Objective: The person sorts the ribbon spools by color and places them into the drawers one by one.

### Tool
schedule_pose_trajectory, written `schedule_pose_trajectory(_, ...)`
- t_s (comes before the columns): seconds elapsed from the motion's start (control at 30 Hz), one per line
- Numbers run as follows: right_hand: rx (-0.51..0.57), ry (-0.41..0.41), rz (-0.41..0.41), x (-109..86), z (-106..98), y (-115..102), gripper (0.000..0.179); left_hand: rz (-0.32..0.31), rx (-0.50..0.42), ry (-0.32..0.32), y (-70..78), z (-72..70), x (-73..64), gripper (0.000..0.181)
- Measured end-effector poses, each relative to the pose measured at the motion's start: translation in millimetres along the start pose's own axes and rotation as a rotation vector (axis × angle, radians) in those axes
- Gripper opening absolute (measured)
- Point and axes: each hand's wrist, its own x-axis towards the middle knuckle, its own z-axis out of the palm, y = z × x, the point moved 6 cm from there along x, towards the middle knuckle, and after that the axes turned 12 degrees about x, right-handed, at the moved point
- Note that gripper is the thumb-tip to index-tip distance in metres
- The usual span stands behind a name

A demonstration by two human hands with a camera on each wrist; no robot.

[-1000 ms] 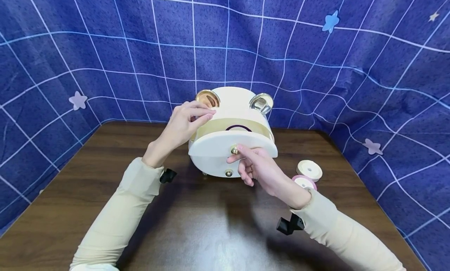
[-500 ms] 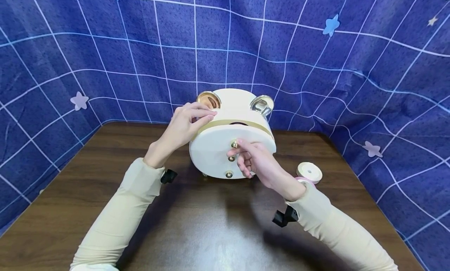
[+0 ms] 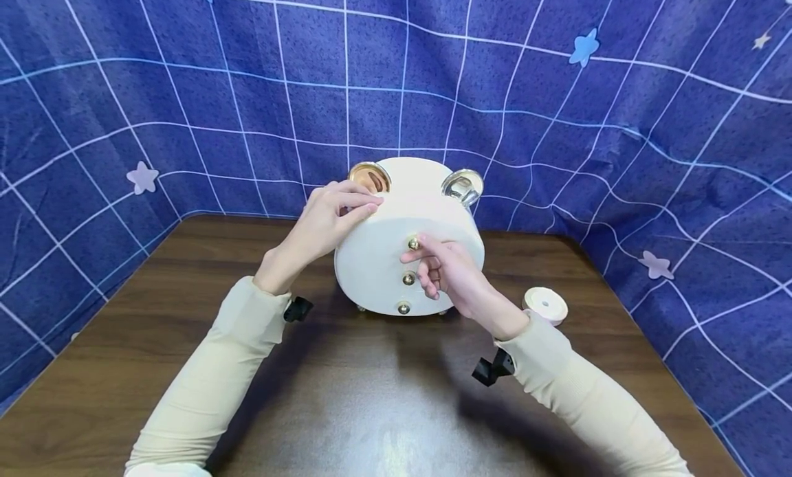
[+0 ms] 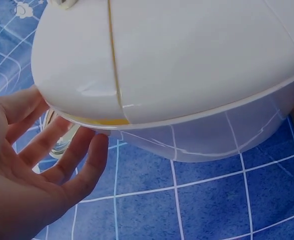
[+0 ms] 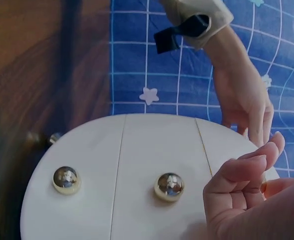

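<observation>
A white rounded chest of drawers [image 3: 371, 264] stands on the table, its drawer fronts stacked one above another with round gold knobs. The right hand [image 3: 458, 274] pinches the top knob [image 3: 413, 244] between thumb and index finger, the other fingers curled below it. At the upper left of the chest, the left hand [image 3: 328, 212] rests its fingertips on the rim, seen close in the left wrist view by the fingers [image 4: 94, 160]. The top drawer front sits nearly flush, with a thin yellow strip [image 4: 106, 121] along its edge. Lower knobs [image 5: 169, 186] show in the right wrist view.
A gold dish [image 3: 371, 176] and a silver dish [image 3: 463, 185] stick out from the top of the chest like ears. Pale round spools [image 3: 544, 304] lie right of it on the brown wooden table [image 3: 353, 387]. A blue gridded cloth [image 3: 396, 71] hangs behind.
The right hand has pushed the top drawer back into the chest, from well pulled out to nearly flush. The left hand has stayed at the upper left rim.
</observation>
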Motion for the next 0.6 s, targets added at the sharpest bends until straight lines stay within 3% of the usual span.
schedule_pose_trajectory(0.17,-0.004,0.038,-0.007,-0.4,-1,4,0.046,0.012,0.051,-0.038,2.0,0.8,-3.1,0.023)
schedule_pose_trajectory(0.3,-0.081,0.039,-0.011,-8.8,-5,16,0.056,0.100,0.183,-0.055,12.1,6.9,-10.5,0.035)
schedule_pose_trajectory(0.43,-0.139,0.032,0.040,-13.4,-11,37,0.050,0.214,0.339,-0.055,27.4,14.6,-13.1,0.048)
schedule_pose_trajectory(0.6,-0.149,-0.005,0.128,-9.3,-13,58,0.052,0.245,0.458,-0.041,35.3,20.5,-11.3,0.046)
